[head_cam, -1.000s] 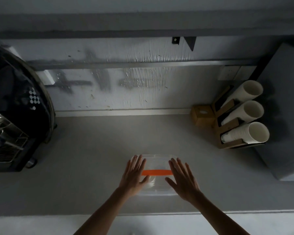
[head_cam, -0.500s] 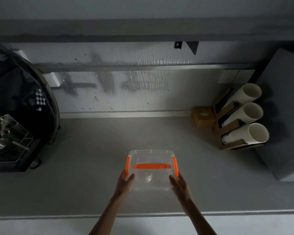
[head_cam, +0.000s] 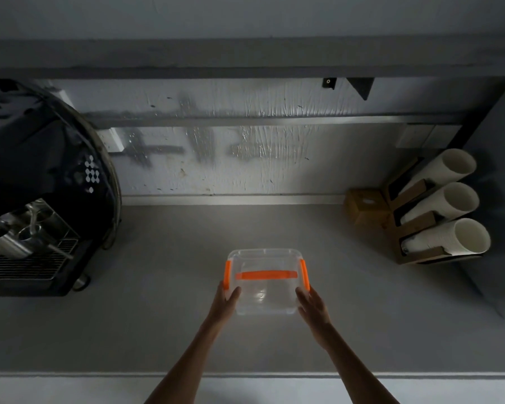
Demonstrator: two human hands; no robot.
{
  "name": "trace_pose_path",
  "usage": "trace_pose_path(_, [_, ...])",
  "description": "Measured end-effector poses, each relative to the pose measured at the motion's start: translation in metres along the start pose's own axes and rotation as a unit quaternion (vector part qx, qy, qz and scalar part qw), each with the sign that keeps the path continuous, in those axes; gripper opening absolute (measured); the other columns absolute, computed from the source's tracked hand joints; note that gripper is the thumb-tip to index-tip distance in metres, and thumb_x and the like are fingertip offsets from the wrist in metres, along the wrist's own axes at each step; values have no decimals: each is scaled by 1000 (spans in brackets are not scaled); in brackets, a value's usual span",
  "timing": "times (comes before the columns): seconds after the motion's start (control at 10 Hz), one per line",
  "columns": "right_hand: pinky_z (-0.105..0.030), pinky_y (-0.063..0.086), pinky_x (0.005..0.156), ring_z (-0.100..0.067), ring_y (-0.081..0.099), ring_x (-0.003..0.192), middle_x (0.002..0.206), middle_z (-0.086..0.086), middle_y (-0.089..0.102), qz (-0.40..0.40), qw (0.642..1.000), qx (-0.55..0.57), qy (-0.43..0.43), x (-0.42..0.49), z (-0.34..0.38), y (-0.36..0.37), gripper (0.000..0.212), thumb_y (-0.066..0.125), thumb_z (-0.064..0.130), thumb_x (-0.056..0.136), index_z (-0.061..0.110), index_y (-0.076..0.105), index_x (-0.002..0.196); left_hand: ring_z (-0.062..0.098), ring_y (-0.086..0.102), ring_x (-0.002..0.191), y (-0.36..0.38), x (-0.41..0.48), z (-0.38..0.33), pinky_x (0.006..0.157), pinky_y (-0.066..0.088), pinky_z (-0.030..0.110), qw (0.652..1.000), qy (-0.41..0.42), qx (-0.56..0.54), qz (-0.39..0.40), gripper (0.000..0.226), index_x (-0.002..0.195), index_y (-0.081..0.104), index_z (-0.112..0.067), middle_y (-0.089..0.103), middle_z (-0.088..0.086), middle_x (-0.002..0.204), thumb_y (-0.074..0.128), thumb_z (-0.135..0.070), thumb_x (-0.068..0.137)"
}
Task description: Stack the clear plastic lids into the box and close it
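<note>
Both hands, flat on top of the box a second ago, have since dropped to its near corners and stayed there over the last half second.

Counter [head_cam: 164, 325]: grey worktop, wall behind.
Coffee machine [head_cam: 38, 193]: black, far left of the counter, metal drip grille at its foot.
Cup holder [head_cam: 438, 217]: far right, three sleeves of white paper cups lying tilted; small brown carton [head_cam: 362, 211] just beside it.
Box [head_cam: 265, 282]: clear plastic, lid on, centre of the counter near its front edge; orange handle [head_cam: 266, 275] across the lid, orange clips on both sides. Contents cannot be made out.
Left hand [head_cam: 225, 301]: grasping the box's near left corner, thumb on the lid, fingertips at the left clip.
Right hand [head_cam: 314, 306]: grasping the near right corner, thumb on the lid, fingers along the side below the right clip.
</note>
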State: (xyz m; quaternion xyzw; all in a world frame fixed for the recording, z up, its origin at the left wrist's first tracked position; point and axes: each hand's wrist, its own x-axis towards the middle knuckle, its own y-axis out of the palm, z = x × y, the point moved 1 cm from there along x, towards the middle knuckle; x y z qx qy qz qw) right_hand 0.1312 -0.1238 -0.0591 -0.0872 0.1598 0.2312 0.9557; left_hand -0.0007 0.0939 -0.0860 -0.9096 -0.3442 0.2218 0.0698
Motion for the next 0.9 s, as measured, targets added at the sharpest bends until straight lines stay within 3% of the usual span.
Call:
trace_pose_path(0.1, [-23, 50, 81, -11, 65, 93, 118, -14, 64, 12, 995, -100, -11, 3, -1, -2, 39, 66, 31, 87, 22, 55, 124, 33, 42, 133, 1, -21, -17, 107, 36, 40, 988, 40, 131, -66, 78, 146, 27, -6, 40, 15, 146, 59, -46, 87])
trace_pose_path(0.2, [-40, 30, 114, -21, 28, 144, 157, -1, 25, -23, 967, -243, -70, 2, -3, -8, 85, 59, 53, 86, 20, 17, 152, 27, 50, 128, 3, -42, -27, 98, 48, 37, 936, 193, 246, -162, 58, 140, 40, -9, 49, 12, 142, 54, -37, 92])
trace_pose_path(0.3, [-29, 27, 113, -9, 15, 146, 158, 8, 17, -12, 876, -394, -277, -7, -5, -4, 80, 53, 58, 87, 22, 22, 151, 26, 57, 122, 11, -49, -23, 92, 53, 34, 874, 308, 356, -120, 55, 128, 56, -6, 60, 12, 132, 52, -44, 88])
trace_pose_path(0.4, [-30, 30, 114, -13, 24, 144, 154, 5, 26, 10, 817, -471, -332, -14, -10, 5, 72, 48, 59, 89, 22, 32, 148, 22, 59, 120, 17, -50, -18, 95, 53, 35, 845, 314, 426, -72, 58, 124, 60, -8, 62, 10, 129, 52, -50, 85])
trace_pose_path(0.5, [-36, 42, 107, -18, 37, 137, 148, 4, 36, -9, 810, -488, -325, -16, -16, 10, 62, 42, 53, 88, 21, 44, 141, 21, 60, 119, 20, -50, -16, 98, 48, 34, 839, 311, 441, -65, 60, 123, 62, -9, 62, 9, 129, 74, -42, 74])
trace_pose_path(0.6, [-32, 32, 111, -19, 37, 139, 149, 5, 36, -21, 818, -485, -308, -17, -18, 14, 58, 40, 48, 91, 23, 42, 143, 21, 60, 119, 21, -47, -17, 98, 46, 32, 839, 301, 450, -58, 68, 124, 61, -9, 62, 8, 129, 82, -40, 67])
trace_pose_path(0.8, [-32, 32, 110, -16, 34, 137, 146, 1, 42, -29, 808, -491, -324, -24, -11, 13, 57, 62, 39, 88, 20, 46, 140, 23, 65, 111, 18, -43, -16, 90, 55, 36, 816, 314, 482, -51, 64, 115, 66, -6, 68, 12, 120, 83, -42, 65])
trace_pose_path(0.9, [-29, 29, 112, -18, 42, 137, 145, 2, 48, 11, 812, -500, -301, -19, 0, 7, 58, 49, 53, 89, 25, 47, 139, 21, 70, 100, 14, -36, -25, 80, 58, 33, 813, 319, 485, -46, 52, 103, 71, -11, 71, 8, 112, 79, -47, 66])
